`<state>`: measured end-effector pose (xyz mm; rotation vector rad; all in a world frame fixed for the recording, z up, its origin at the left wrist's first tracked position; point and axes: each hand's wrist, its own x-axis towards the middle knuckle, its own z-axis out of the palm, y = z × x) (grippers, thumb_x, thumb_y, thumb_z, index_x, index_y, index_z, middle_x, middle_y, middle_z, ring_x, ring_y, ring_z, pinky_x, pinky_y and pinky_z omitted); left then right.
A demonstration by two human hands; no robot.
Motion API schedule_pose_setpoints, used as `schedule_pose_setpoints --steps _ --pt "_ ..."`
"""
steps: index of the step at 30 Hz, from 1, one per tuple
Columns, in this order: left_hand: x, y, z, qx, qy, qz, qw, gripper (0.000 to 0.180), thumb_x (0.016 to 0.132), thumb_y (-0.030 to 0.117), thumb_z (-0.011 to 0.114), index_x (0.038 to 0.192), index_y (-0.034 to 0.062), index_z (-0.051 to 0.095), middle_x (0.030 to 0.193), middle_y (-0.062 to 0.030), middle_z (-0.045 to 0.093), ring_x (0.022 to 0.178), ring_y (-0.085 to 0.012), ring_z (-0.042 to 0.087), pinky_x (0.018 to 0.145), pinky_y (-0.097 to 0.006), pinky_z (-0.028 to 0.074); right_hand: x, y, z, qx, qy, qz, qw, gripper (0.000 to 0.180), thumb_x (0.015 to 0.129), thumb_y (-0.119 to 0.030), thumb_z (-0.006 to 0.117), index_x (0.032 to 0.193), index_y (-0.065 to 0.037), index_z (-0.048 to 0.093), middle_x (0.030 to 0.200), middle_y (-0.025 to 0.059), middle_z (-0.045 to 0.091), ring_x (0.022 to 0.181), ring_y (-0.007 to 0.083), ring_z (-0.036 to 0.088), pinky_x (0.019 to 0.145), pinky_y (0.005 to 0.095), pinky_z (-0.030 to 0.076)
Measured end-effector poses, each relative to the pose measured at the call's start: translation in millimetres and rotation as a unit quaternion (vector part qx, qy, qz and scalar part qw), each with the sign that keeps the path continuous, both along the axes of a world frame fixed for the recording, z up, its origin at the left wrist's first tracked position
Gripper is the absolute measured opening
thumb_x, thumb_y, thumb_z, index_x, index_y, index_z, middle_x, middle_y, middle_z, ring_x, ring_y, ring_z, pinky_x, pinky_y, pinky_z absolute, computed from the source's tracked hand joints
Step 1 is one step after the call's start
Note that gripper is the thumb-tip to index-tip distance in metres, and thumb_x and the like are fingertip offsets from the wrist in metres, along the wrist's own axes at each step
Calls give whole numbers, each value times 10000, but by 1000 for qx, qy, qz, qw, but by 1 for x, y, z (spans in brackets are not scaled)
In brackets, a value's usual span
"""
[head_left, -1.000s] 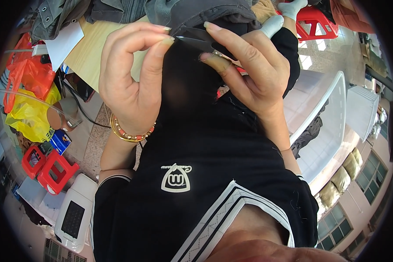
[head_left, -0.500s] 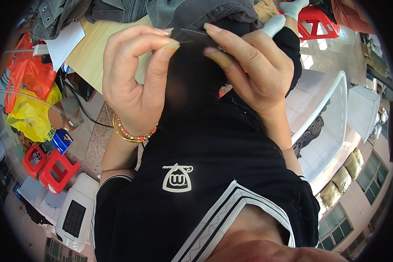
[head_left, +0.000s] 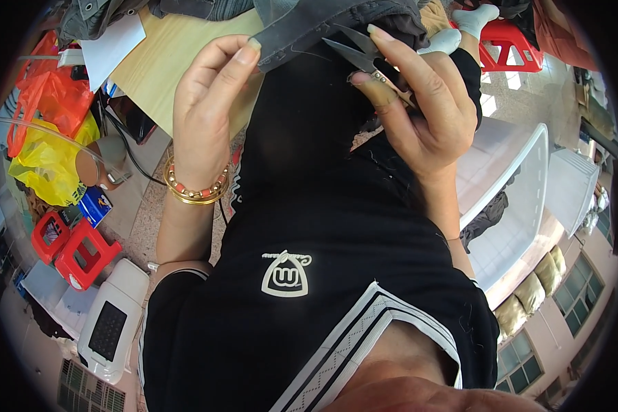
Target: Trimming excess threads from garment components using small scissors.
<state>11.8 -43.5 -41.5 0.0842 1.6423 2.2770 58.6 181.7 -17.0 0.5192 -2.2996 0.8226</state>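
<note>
While the left hand clamps its fingers on the edge of the dark cloth, the right hand grips the scissors in its fingers; these gape beside the cloth; the tabletop shows behind the left hand.

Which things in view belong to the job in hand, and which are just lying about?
In the job:
dark grey fabric, pinched in the left hand
scissors, blades apart, in the right hand

Lying about:
red bag
yellow bag
white paper
</note>
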Motion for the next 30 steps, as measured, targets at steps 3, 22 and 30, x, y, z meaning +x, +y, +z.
schedule_pose_setpoints --steps 3,22,30 --pt "-1 1 4 34 -6 -18 999 211 970 172 624 1088 -1 637 968 -18 649 878 -82 580 795 -214 434 1 -3 -1 5 -3 19 1000 514 652 -79 870 1132 8 709 691 17 545 565 95 465 495 216 345" --pt "-8 4 20 167 -87 -100 977 233 1013 198 544 1137 10 602 995 -54 670 858 -118 622 774 -256 448 -6 -14 -5 -24 0 17 1000 476 636 -165 854 1092 -92 737 651 5 515 517 117 509 448 257 395" --pt "-6 6 17 154 -76 -93 981 225 1011 190 548 1123 4 605 979 -56 675 844 -109 629 737 -232 446 -5 -13 -2 -19 -9 17 1000 439 645 -149 849 1068 -94 747 657 6 533 519 115 524 450 252 406"
